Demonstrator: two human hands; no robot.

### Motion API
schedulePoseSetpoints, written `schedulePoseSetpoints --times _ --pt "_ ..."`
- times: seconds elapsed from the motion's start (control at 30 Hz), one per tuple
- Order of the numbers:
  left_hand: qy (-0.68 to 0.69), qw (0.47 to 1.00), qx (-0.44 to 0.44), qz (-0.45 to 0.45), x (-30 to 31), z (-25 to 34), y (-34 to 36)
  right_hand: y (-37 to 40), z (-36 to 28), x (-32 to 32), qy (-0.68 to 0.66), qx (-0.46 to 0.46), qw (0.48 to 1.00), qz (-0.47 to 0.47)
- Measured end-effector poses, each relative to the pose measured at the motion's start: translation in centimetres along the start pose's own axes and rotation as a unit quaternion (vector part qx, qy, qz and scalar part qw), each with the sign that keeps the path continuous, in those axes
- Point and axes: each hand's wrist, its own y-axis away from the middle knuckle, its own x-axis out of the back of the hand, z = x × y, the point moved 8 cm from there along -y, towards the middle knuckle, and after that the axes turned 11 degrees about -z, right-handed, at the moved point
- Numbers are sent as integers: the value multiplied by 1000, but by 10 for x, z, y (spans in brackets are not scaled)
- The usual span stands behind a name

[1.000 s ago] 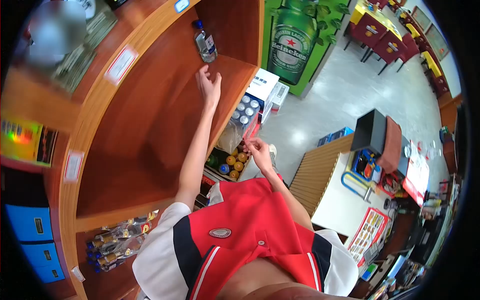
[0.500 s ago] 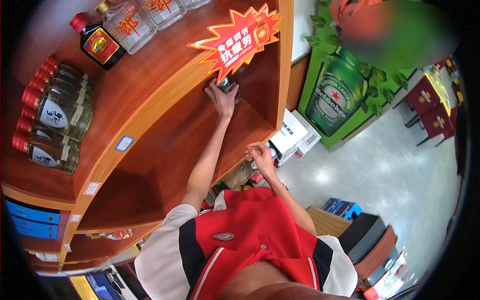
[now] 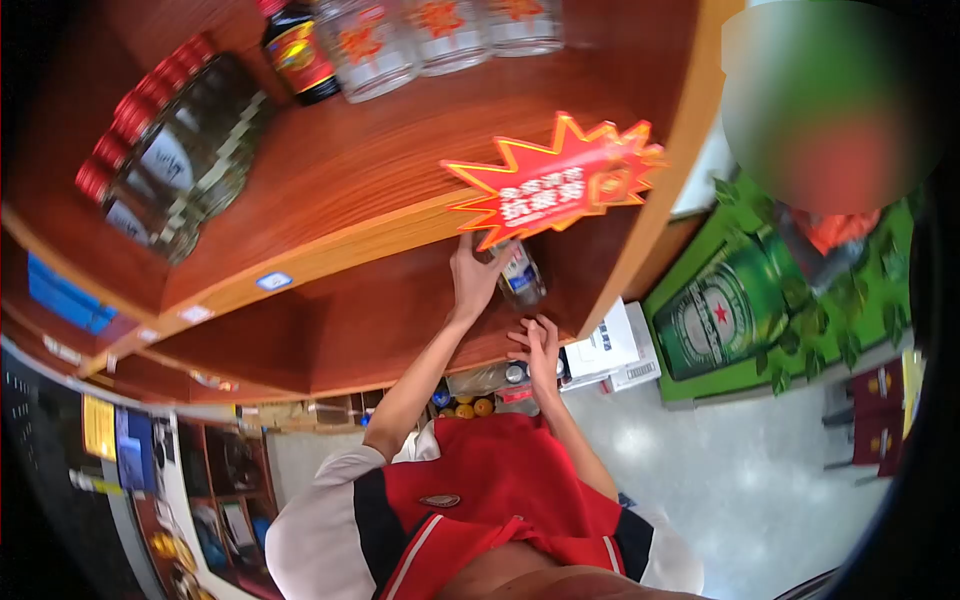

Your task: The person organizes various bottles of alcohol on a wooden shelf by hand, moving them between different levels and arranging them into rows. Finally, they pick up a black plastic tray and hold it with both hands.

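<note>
My left hand reaches into the right end of the lower shelf. Its fingers close on the upper part of a clear glass bottle with a blue and white label. A red starburst sign on the shelf edge hides the bottle's top and some of my fingertips. Just below the bottle, my right hand is at the shelf's front edge, fingers apart and holding nothing.
On the shelf above stand several red-capped bottles, a dark bottle and clear bottles with red lettering. White boxes are stacked beyond the right upright. A green beer-bottle display stands farther right.
The camera view has shifted, with the shelf lower and farther right. The bottle's blue label now shows under my left hand. My right hand has come nearer the bottle, its fingers spreading.
</note>
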Motion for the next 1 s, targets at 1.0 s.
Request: schedulePoseSetpoints --times 1.0 --pt "-48 923 225 307 415 -26 568 359 235 -323 89 -390 791 -463"
